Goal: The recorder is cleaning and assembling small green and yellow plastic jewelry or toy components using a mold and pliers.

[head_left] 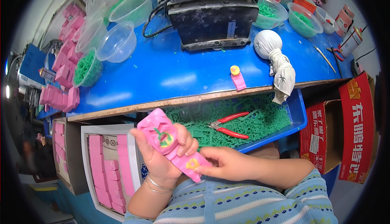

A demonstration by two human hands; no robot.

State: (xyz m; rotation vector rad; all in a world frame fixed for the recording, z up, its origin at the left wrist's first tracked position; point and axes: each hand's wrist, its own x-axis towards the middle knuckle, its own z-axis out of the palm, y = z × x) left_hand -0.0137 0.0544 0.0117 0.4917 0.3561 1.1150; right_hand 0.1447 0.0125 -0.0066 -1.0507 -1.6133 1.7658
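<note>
My left hand is wrapped round a pink block with a hollow in its face. In that hollow sits a small green piece with yellow about it. Below it, a flatter pink part with a yellow patch reaches my right hand, whose fingers pinch its lower end. I cannot tell whether the two pink parts are joined. Behind my hands, red-handled cutters lie on green plastic scraps in a blue tray.
On the blue table stand a black machine, a cloth-wrapped ball, a small pink piece with a yellow top and clear bowls. Pink blocks are stacked at left; a red carton stands at right.
</note>
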